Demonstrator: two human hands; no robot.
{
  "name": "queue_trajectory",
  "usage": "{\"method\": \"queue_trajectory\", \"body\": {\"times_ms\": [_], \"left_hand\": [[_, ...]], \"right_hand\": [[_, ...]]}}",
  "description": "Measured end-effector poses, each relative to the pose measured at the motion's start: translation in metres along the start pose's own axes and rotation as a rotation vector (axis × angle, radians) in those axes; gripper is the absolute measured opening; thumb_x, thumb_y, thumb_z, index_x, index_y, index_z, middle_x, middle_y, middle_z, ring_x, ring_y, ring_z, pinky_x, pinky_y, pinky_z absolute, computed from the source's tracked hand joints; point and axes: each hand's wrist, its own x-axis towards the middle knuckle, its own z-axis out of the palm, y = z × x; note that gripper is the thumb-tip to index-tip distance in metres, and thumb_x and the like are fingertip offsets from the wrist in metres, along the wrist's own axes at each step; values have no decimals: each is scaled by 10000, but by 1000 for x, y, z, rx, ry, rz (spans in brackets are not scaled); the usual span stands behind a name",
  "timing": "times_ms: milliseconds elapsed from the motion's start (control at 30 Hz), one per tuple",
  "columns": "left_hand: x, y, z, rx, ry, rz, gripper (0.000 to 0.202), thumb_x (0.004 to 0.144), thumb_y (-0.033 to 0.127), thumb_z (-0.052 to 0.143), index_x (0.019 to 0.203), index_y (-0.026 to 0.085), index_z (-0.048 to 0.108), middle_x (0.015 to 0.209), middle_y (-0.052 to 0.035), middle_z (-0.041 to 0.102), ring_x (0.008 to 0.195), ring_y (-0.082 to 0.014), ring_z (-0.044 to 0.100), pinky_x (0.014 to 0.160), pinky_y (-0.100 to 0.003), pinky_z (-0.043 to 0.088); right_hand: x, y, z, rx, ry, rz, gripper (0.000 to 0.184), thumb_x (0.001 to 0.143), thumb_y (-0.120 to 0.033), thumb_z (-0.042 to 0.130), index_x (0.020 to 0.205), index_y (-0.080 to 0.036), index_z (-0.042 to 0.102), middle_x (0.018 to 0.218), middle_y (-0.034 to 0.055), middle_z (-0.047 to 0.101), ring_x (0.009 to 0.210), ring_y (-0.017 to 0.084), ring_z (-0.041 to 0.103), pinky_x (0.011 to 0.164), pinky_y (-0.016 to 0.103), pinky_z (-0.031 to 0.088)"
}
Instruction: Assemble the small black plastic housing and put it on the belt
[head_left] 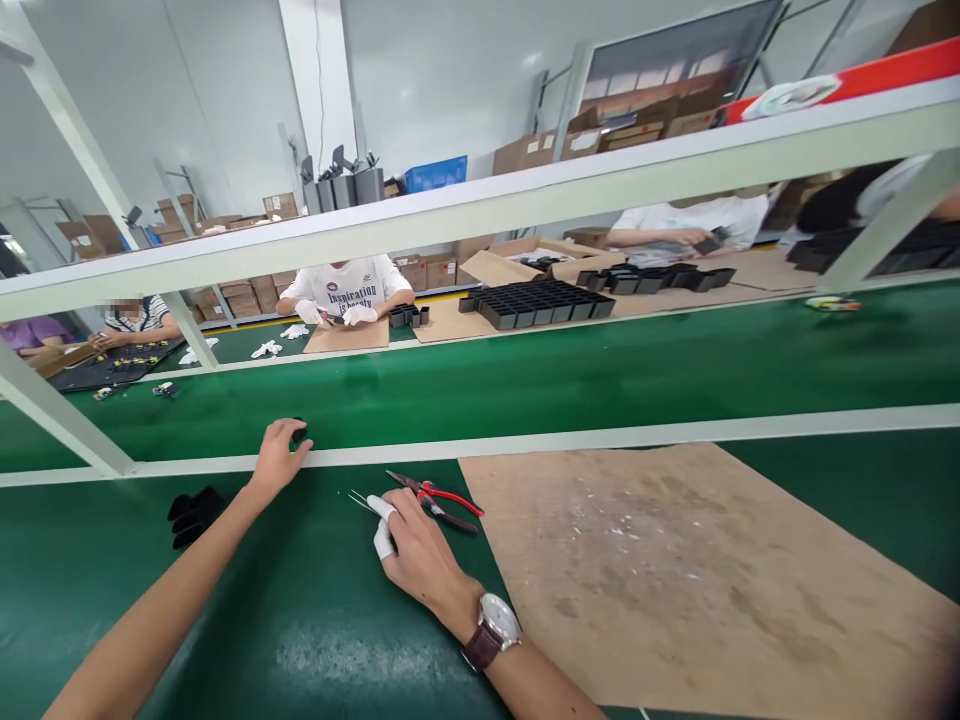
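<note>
My left hand (280, 458) reaches over the white rail at the edge of the green belt. Its fingers curl around a small black part (299, 433), mostly hidden behind them. My right hand (420, 550), with white finger cots on thumb and forefinger and a watch at the wrist, pinches a pair of tweezers (360, 501) whose tips point left. Just beyond that hand lie pliers (450, 497) with red and black handles, partly covered by it. Several black pieces (196, 515) sit in a pile beside my left forearm.
A cardboard sheet (645, 580) with white scraps covers the bench at right. Across the belt (525, 385), co-workers sit near rows of black boxes (536, 303). A shelf beam (480, 215) crosses overhead, with a slanted post (60, 415) at left.
</note>
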Motion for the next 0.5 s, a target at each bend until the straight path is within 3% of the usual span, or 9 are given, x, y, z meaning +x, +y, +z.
{"method": "queue_trajectory", "body": {"times_ms": [167,267,500], "left_hand": [[-65,34,24,-275,-300,126,361,878,445,788,1166,227,787,1163,-108,763,952,-236,744,888,-399,630],[-84,43,29,-387,-308,126,292,929,444,761,1109,221,814,1111,-113,780,1003,-242,750,928,-401,622],[-90,45,21,-509,-312,95,239,948,423,756,1000,204,840,1085,-125,796,1010,-249,745,927,-390,602]], "right_hand": [[1,-4,1,86,40,3,369,896,0,507,1219,-151,602,1091,113,637,1009,242,607,806,356,593],[1,-7,2,140,52,-13,342,892,0,477,1167,-156,607,1072,114,634,985,241,602,774,356,590],[2,-15,-1,190,39,-47,302,906,-10,456,1111,-174,606,1037,101,632,953,228,590,746,343,581]]}}
